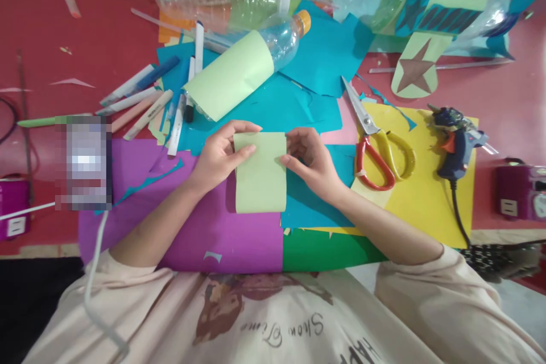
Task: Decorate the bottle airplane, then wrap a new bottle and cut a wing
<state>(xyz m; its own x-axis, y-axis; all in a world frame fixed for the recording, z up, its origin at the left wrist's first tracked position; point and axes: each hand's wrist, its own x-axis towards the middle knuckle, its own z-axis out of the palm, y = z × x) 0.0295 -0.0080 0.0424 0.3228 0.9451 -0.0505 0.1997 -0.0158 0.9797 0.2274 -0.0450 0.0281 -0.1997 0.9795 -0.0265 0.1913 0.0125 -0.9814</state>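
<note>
A pale green piece of paper is held in front of me, over purple paper and blue paper. My left hand pinches its upper left corner, thumb on top and fingers behind. At the upper right edge, my right hand grips it between thumb and curled fingers. The paper's top edge looks folded or bent over, though I cannot tell how far. Just beyond lies a plastic bottle with an orange cap, its body wrapped in the same pale green paper.
Scissors with red and yellow handles lie on the right, beside a glue gun on yellow paper. Several markers are scattered left of the bottle. A decorated bottle lies far right. A phone with a cable sits left.
</note>
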